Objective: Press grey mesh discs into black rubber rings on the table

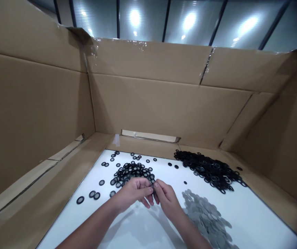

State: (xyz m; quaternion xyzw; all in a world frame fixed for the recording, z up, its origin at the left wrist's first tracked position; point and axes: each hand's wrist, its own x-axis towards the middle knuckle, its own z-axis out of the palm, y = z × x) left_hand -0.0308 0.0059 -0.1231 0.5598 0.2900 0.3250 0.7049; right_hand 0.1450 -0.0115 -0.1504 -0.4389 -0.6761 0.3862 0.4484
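My left hand (137, 193) and my right hand (166, 197) meet over the white board (140, 224), fingertips pinched together. Between them is a small black ring (152, 186), mostly covered by the fingers; I cannot tell whether a disc sits in it. Just beyond my left hand lies a heap of black rings with grey centres (131, 170). A pile of flat grey discs (202, 212) spreads beside my right forearm. Farther back on the right is a large mound of open black rings (207, 167).
Tall cardboard walls (158, 103) surround the board. Several grey-centred rings (92, 194) lie scattered at the left and back left. A few loose dark rings (176, 166) rest near the mound. A cardboard ledge (70, 180) runs along the left side.
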